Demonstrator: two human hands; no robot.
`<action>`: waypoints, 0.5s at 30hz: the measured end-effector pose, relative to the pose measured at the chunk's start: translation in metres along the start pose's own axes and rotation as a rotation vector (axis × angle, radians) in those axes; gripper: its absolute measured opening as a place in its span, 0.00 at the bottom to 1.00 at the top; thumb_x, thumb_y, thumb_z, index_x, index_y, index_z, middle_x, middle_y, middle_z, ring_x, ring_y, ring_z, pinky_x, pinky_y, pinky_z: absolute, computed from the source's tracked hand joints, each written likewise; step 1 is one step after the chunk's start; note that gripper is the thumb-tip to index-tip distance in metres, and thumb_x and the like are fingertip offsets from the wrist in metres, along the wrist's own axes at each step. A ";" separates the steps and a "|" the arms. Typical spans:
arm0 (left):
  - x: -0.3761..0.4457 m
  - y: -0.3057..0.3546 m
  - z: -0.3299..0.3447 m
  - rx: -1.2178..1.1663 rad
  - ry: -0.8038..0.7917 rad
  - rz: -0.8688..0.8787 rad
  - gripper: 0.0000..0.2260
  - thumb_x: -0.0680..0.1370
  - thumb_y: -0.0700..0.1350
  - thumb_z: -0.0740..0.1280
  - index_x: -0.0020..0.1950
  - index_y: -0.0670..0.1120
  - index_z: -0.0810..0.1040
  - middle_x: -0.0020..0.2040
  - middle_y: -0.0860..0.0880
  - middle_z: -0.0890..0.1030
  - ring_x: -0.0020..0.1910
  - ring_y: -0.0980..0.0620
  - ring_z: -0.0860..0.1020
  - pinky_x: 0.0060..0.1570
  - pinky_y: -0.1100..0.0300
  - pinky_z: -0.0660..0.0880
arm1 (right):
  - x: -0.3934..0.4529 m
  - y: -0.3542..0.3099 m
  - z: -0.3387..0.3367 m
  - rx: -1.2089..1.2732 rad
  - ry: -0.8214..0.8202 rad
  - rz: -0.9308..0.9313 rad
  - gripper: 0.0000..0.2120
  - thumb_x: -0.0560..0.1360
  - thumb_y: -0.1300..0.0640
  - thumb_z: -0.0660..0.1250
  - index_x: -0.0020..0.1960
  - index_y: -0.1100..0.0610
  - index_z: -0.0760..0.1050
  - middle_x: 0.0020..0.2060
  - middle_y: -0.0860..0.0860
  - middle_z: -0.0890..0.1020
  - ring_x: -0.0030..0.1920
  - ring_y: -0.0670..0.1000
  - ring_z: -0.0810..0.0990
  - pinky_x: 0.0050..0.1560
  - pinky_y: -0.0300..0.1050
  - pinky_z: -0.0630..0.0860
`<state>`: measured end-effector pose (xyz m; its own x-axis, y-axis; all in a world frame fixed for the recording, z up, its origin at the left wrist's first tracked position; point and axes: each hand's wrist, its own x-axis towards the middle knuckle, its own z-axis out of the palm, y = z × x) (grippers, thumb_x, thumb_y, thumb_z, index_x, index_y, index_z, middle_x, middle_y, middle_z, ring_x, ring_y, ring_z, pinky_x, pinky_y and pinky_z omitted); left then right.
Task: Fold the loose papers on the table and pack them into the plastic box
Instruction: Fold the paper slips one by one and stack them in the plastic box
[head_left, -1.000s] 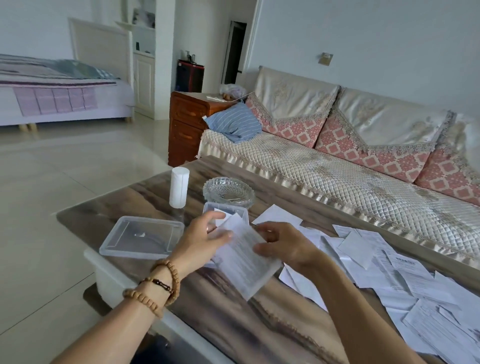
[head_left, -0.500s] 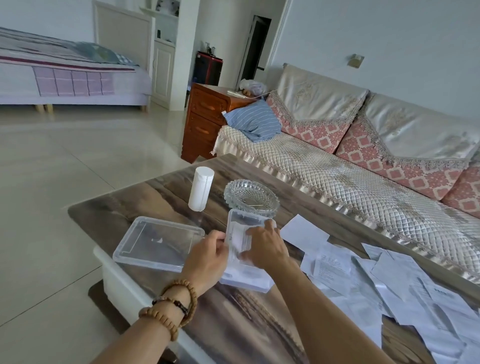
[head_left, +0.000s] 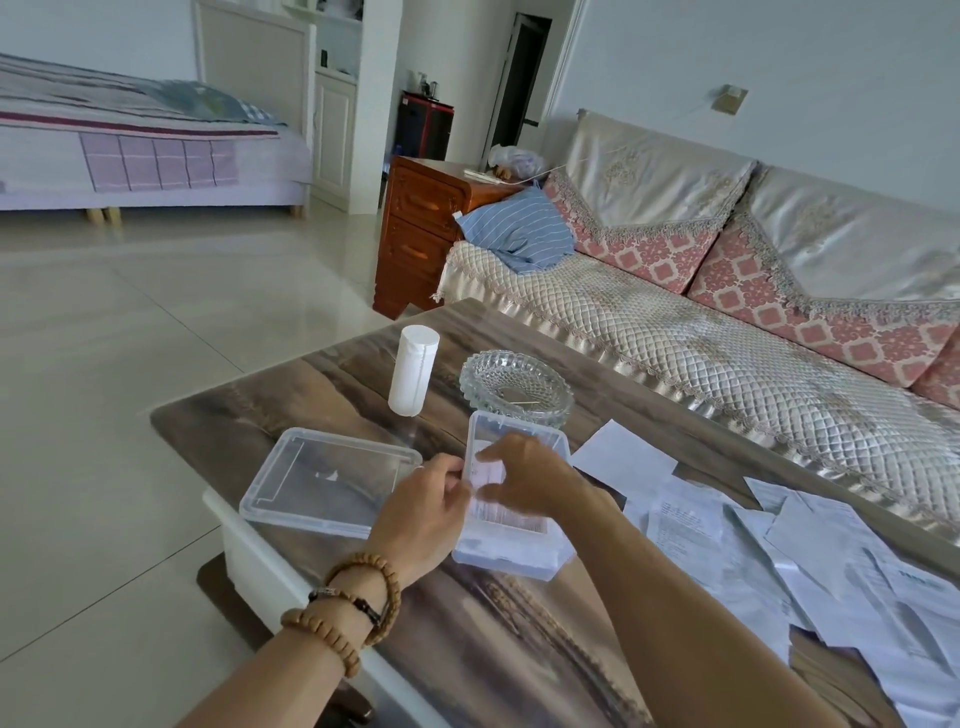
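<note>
A clear plastic box (head_left: 511, 556) stands on the wooden table (head_left: 291, 415) in front of me. A folded printed paper (head_left: 506, 512) lies inside it. My left hand (head_left: 426, 514) grips the box's left wall, fingers curled over the rim. My right hand (head_left: 524, 480) reaches into the box from the right, its fingers on the folded paper. Several loose white papers (head_left: 810, 545) are spread over the table to the right.
The box's clear lid (head_left: 327, 480) lies flat to the left. Behind the box stand a glass ashtray (head_left: 517, 387) and a white cylinder (head_left: 413, 376). A sofa (head_left: 727, 322) runs along the table's far side; the table's near-left edge drops to tiled floor.
A second ago both hands held a folded paper in the air. They lowered it into the box; now the left hand holds the box wall and the right hand rests on the paper.
</note>
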<state>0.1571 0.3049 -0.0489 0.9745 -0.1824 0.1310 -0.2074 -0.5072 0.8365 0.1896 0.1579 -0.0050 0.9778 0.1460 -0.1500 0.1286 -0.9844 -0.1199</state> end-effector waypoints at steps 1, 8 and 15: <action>-0.002 0.002 -0.002 0.012 0.007 0.002 0.12 0.82 0.46 0.59 0.65 0.45 0.73 0.56 0.51 0.81 0.53 0.53 0.78 0.54 0.59 0.75 | -0.004 0.000 -0.004 0.044 0.058 0.007 0.21 0.77 0.51 0.69 0.68 0.52 0.74 0.70 0.51 0.72 0.68 0.53 0.72 0.69 0.50 0.67; -0.022 0.026 -0.011 0.165 0.151 0.076 0.10 0.80 0.45 0.63 0.61 0.49 0.75 0.56 0.52 0.79 0.54 0.53 0.77 0.54 0.55 0.77 | -0.052 0.016 -0.025 0.233 0.268 0.073 0.15 0.79 0.58 0.63 0.64 0.54 0.78 0.63 0.51 0.80 0.63 0.54 0.78 0.64 0.46 0.72; -0.058 0.071 0.007 0.122 0.170 0.317 0.07 0.78 0.40 0.65 0.54 0.49 0.79 0.48 0.55 0.81 0.47 0.57 0.77 0.44 0.68 0.73 | -0.162 0.063 0.006 0.457 0.418 0.292 0.11 0.78 0.59 0.64 0.57 0.55 0.82 0.56 0.49 0.83 0.57 0.51 0.80 0.54 0.41 0.74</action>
<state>0.0855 0.2738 -0.0005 0.8588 -0.2095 0.4676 -0.4993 -0.5469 0.6720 0.0384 0.0729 0.0059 0.9552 -0.2600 0.1410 -0.1433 -0.8239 -0.5483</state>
